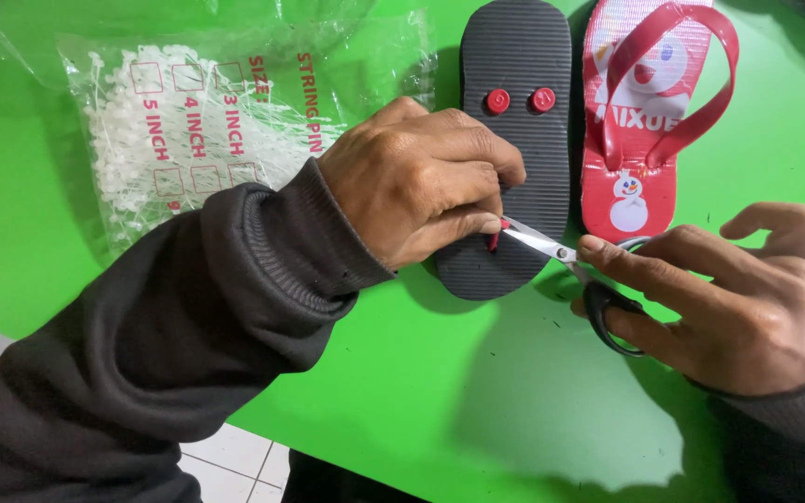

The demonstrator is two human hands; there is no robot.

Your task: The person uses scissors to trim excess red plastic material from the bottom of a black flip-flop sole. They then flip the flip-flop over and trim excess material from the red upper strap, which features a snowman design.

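Observation:
A flip-flop lies sole up (524, 158) on the green table (477, 391), dark grey and ribbed, with two red strap plugs near its far end. My left hand (421, 182) presses on its near end and pinches a small red plug at the sole. My right hand (747, 298) holds black-handled scissors (575, 275), whose blades point left and touch that red plug beside my left fingertips. To the right lies a second flip-flop (640, 121), face up, red with a red strap and a snowman picture.
A clear plastic bag (197, 121) full of white string pins lies at the back left of the table. The table's near edge runs along the bottom, with white floor tiles (235, 456) below it. A pale object shows at the right edge.

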